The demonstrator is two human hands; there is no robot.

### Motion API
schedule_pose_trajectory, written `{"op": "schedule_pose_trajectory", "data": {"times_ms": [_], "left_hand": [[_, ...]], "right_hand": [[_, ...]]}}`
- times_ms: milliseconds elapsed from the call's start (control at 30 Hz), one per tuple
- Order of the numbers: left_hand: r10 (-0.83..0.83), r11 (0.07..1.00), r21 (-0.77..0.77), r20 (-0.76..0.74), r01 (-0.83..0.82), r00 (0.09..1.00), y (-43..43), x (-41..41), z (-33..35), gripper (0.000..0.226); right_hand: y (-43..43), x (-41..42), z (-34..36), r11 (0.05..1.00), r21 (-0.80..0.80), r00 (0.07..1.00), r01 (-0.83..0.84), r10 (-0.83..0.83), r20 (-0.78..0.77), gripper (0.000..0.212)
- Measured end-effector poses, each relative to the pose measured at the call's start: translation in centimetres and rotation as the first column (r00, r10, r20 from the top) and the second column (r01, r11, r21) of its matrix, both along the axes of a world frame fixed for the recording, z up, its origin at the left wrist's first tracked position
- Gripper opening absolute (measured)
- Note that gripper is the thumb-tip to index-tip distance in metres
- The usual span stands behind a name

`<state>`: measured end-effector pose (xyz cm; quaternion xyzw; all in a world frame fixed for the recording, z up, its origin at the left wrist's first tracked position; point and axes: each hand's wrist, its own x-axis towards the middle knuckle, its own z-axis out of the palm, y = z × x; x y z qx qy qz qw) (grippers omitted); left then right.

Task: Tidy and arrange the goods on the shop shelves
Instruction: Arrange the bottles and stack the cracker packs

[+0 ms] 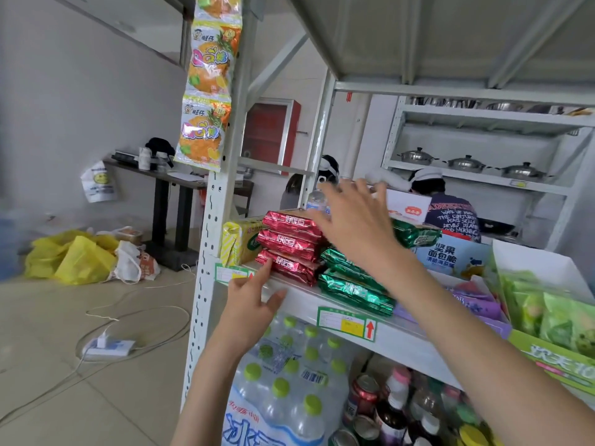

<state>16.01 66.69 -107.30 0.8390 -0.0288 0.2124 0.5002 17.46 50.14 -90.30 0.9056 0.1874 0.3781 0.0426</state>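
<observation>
The left hand (254,296) touches the red packets (289,244) on the shelf (299,302) with straight fingers. The right hand (354,220) spreads open over them, maybe touching the top.

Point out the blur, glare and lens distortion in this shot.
Head view: the right hand is smeared by motion blur, while the left hand is sharper. Foil glare glints on the red packets and green packets. The wide lens tilts and bows the shelf upright. The green display box at the right edge is soft. Lighting is even and shadows are faint.
</observation>
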Motion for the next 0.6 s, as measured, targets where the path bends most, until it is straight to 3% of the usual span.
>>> {"op": "schedule_pose_trajectory", "data": {"times_ms": [67, 167, 233, 400, 500, 600], "left_hand": [[0.076, 0.996, 0.035, 0.050, -0.077, 0.996, -0.4, -0.1, 0.3, 0.060], [0.210, 0.971, 0.074, 0.177, -0.226, 0.961, -2.1, -0.3, 1.2, 0.046], [0.186, 0.976, 0.076, 0.194, -0.204, 0.963, -3.8, -0.5, 1.8, 0.046], [0.166, 0.986, -0.037, 0.156, -0.162, 0.974, -7.1, -1.6, 2.1, 0.052], [0.139, 0.990, -0.060, 0.153, -0.131, 0.979, -7.6, -2.1, 2.0, 0.047], [0.144, 0.989, -0.041, 0.140, -0.140, 0.980, -6.6, -2.6, 2.3, 0.039]], "right_hand": [[-2.6, 0.1, 1.6, 0.990, 0.054, 0.991, 0.132, -0.130, -0.029, 0.076], [-5.7, 0.5, 2.5, 0.944, 0.057, 0.892, 0.326, -0.287, -0.351, 0.099], [-6.7, 1.1, 2.0, 0.958, 0.028, 0.863, 0.285, -0.244, -0.442, 0.105], [-8.6, 2.4, 1.4, 0.999, 0.014, 0.927, 0.053, -0.044, -0.373, 0.114], [-9.3, 2.0, 2.0, 0.999, -0.016, 0.919, 0.038, -0.041, -0.393, 0.112], [-7.3, 0.6, 1.6, 0.999, -0.044, 0.987, 0.012, -0.019, -0.162, 0.089]]}}
